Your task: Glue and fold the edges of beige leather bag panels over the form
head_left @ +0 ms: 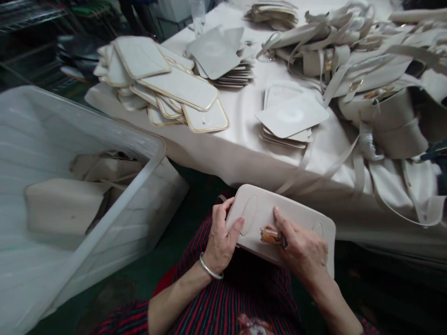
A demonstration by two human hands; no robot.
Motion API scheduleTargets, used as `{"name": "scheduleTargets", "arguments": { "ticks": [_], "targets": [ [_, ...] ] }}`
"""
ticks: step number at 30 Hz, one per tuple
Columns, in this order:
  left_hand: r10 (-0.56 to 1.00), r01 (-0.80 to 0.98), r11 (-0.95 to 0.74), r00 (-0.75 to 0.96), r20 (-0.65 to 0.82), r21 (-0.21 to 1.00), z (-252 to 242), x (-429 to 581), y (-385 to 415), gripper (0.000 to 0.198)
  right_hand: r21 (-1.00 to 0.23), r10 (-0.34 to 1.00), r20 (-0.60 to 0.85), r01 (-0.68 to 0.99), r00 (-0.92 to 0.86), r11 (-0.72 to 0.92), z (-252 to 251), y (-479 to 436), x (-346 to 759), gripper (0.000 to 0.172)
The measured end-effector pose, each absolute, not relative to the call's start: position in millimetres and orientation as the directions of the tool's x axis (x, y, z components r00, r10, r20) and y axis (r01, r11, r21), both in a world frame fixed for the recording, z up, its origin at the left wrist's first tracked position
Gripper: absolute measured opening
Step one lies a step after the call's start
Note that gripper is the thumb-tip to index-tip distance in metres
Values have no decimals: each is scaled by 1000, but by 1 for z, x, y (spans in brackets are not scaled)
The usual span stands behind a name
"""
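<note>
A person seated before a cloth-covered table (244,153) is holding a cream panel (279,223) over their striped lap; the left hand (223,237) is gripping the panel's left end, fingers curled together over its edge, while the right hand (300,246) is pinching a small orange-brown tool (272,236) against the panel's face, forefinger stretched along it. They appear to be working the surface near a stitched oval, and the next move calls for steady pressure without slipping. Left of the table, a clear plastic bin (146,186) is holding cream bags (66,204).
</note>
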State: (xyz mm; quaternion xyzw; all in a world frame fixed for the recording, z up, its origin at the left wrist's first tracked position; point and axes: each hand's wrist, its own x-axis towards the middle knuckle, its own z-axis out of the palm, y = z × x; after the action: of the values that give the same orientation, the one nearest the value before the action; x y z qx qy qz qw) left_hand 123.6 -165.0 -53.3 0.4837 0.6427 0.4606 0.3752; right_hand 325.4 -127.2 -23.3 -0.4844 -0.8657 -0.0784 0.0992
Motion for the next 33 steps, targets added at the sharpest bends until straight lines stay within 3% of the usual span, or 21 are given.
{"name": "scheduleTargets", "arguments": {
  "ticks": [3,4,6,8,9,11,13,16,28,31,33],
  "targets": [
    [962,204,119,-264,-63,972,-51,129,-159,42,-33,840,265,866,-475,500,-16,-125,324,36],
    [963,179,131,-258,-82,975,-51,129,-158,42,-124,851,262,859,-455,497,-11,-125,321,33],
    [964,153,142,-245,-101,978,-52,128,-158,42,-435,886,283,774,-369,461,4,-122,311,18],
    [964,156,139,-246,-98,978,-53,127,-159,43,-798,912,369,442,-178,409,17,-119,293,31],
    [964,162,136,-251,-93,977,-53,127,-160,43,-899,920,386,194,-69,392,21,-116,282,39],
    [961,176,135,-263,-85,975,-54,127,-160,43,-908,939,341,-243,46,342,21,-111,262,45],
    [962,190,131,-261,-78,973,-55,127,-160,43,-876,966,259,-425,-21,226,13,-107,249,45],
    [963,195,134,-258,-81,972,-56,127,-160,44,-913,984,164,-389,-72,124,1,-107,251,45],
    [969,203,171,-214,-127,964,-54,123,-160,43,-955,967,178,-204,183,215,11,-114,299,47],
    [969,367,198,-214,-124,909,-38,119,-152,39,-968,971,205,171,119,183,4,-115,301,38],
    [979,565,140,-200,-30,813,-22,121,-143,43,-802,965,255,543,-68,250,2,-115,299,12]
  ]
}}
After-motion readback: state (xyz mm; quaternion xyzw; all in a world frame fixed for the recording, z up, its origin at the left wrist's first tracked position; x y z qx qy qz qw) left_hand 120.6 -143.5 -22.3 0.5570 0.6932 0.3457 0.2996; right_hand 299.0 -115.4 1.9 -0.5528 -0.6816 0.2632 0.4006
